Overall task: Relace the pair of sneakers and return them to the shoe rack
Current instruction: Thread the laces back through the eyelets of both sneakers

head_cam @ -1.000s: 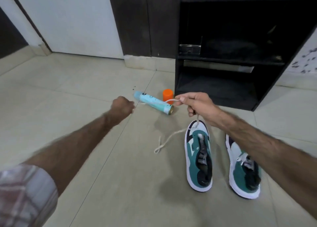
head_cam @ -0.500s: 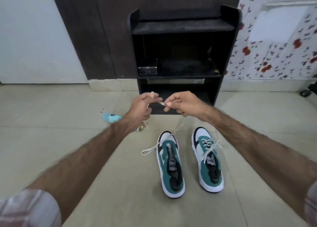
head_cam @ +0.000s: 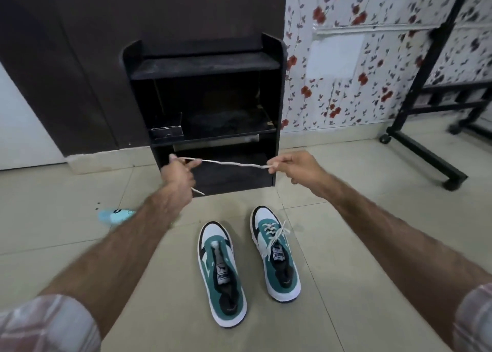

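The white shoelace (head_cam: 234, 164) is pinched at both ends and stretched taut in the air, just in front of the black shoe rack (head_cam: 205, 66), level with its lowest shelf. At the left hand (head_cam: 177, 174) the lace is gripped between curled fingers and thumb, and a short loose tail is seen poking out beneath that fist. At the right hand (head_cam: 295, 166) the other end is nipped between thumb and fingertips, the remaining fingers curled in below. The lace is seen as a thin, slightly twisted, off-white cord, clear of both shoes. On the tiled floor (head_cam: 66, 239), nearer the camera than the rack, the pair is set side by side, toes toward the rack: the left sneaker (head_cam: 221, 274), teal, white and black, is shown with its tongue bare and no lace, while the right sneaker (head_cam: 275, 255) beside it is laced and loosely tied. A pale blue tube (head_cam: 114, 215) is partly hidden behind the left forearm, left of the rack.
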